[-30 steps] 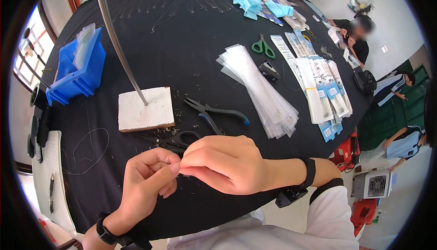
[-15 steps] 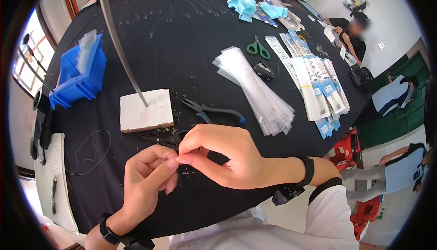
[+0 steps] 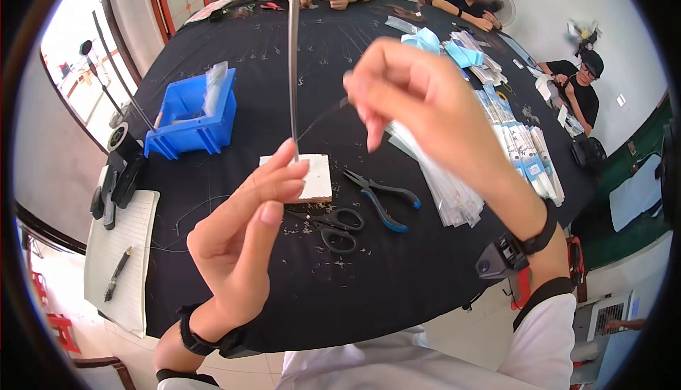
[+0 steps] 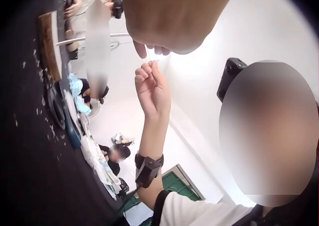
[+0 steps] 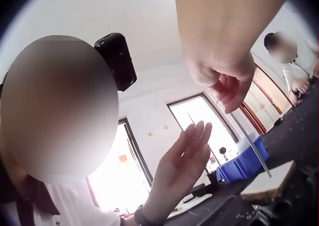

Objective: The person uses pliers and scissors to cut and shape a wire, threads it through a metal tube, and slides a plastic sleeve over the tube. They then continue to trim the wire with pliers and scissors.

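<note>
My right hand (image 3: 425,99) is raised over the table, thumb and fingertips pinched together. A thin dark line (image 3: 325,117) slants down from them toward the metal rod (image 3: 293,70). The rod stands upright in a white block (image 3: 316,177). Lower and to the left, my left hand (image 3: 234,255) is lifted near the rod, its fingers nearly straight; the right wrist view shows that left hand (image 5: 182,173) with its fingers extended. In the left wrist view the right hand (image 4: 153,94) pinches something tiny at its fingertips. Black scissors (image 3: 333,228) lie below the block.
Blue-handled pliers (image 3: 386,202) lie right of the block, near clear plastic sleeves (image 3: 447,184) and printed packets (image 3: 525,152). On the left are a blue bin (image 3: 191,117), a notebook (image 3: 135,262) and a pen (image 3: 118,273). Other people sit around the black-covered table.
My hands were together low over the table, fingertips meeting. Now they are apart and higher, the right one up and to the right with the line, and the head view has tilted up.
</note>
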The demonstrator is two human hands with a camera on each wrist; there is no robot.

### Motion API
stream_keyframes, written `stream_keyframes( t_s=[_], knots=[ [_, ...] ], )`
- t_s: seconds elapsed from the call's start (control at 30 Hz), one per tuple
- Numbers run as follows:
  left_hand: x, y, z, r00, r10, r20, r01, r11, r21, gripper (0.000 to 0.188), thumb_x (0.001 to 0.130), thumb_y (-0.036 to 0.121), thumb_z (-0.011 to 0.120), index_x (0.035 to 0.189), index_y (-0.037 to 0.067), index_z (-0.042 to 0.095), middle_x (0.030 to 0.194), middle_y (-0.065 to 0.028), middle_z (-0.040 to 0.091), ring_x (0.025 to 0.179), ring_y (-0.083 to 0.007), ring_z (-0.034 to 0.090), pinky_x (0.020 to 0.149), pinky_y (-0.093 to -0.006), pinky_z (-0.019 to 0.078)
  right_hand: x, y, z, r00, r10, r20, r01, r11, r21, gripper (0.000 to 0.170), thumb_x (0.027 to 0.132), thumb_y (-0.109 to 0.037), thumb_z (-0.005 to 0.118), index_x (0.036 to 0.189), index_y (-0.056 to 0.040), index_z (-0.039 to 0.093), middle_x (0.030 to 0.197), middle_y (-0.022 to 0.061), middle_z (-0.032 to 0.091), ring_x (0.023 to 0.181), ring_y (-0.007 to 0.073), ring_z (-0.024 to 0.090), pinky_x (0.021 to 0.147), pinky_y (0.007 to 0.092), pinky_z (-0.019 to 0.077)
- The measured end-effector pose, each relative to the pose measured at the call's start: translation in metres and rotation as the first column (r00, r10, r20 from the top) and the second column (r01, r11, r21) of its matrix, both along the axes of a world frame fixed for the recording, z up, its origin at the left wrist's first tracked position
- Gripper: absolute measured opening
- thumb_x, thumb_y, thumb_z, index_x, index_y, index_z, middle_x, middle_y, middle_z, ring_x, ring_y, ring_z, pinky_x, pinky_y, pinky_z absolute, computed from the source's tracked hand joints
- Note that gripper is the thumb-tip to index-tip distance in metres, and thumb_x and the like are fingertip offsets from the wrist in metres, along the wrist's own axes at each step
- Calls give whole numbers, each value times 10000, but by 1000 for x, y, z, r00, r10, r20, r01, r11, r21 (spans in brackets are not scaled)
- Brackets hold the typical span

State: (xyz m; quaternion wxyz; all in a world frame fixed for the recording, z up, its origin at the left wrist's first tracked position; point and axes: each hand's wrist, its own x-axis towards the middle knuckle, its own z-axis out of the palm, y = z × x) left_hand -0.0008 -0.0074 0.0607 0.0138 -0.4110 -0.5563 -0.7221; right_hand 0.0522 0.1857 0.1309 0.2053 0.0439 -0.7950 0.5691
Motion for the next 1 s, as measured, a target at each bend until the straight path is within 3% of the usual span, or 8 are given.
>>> stream_keyframes(
  t_s=[0.1,0.23,0.27,0.37,0.47,0.57,0.77,1.0],
  knots=[
    [-1,-8,11,969,-120,-217,104,991,-83,164,804,-71,501,894,-94,637,958,-188,657,983,-305,618,858,-377,477,-22,8,23,988,15,-154,3,993,118,199,880,-143,573,751,4,539,634,22,546,551,66,540,500,217,477],
    [3,-7,9,947,-71,-312,9,981,-196,134,756,-83,578,859,-51,657,856,-139,666,880,-258,636,772,-323,494,-41,5,39,964,32,-263,44,959,279,202,880,-160,574,760,1,557,624,15,542,543,70,545,495,212,476],
    [3,-4,8,949,-15,-316,-37,987,-157,120,745,-75,604,843,-35,663,821,-122,663,818,-235,625,728,-308,492,-46,6,41,961,39,-272,42,957,286,242,872,-201,594,728,-8,566,610,15,547,523,64,531,469,205,444],
    [0,-5,10,908,57,-415,-133,979,-157,116,739,-77,607,828,-29,664,808,-110,663,795,-222,609,701,-302,489,-38,-4,63,995,-23,-95,55,936,348,137,884,-123,551,807,-10,537,639,14,520,552,86,473,517,243,397],
    [-1,-5,7,907,86,-413,-174,968,-181,108,736,-63,622,818,-13,670,798,-88,665,754,-207,576,670,-292,469,-36,-6,72,978,27,-206,106,787,608,160,874,-96,550,744,-12,511,586,-3,473,541,67,452,514,246,391],
    [-3,-7,5,901,74,-428,-190,953,-236,103,735,-41,639,815,9,680,797,-63,669,728,-192,539,656,-288,447,-39,-6,72,989,-16,-150,103,798,593,154,864,-111,575,758,0,560,622,0,532,566,64,494,533,221,409],
    [-4,-4,-4,956,-4,-294,-99,938,-332,82,766,4,639,825,31,690,784,-54,674,724,-180,531,663,-289,440,-55,13,62,993,66,-103,6,817,576,301,864,-260,611,692,-16,571,591,17,552,495,60,511,453,200,406],
    [-3,-1,-15,989,-126,72,145,901,-410,114,850,77,593,860,6,682,801,-81,675,769,-166,598,702,-287,468,-47,9,53,997,22,-67,7,915,404,321,908,-283,550,717,-27,583,585,-9,528,493,46,499,467,181,409]
  ],
)
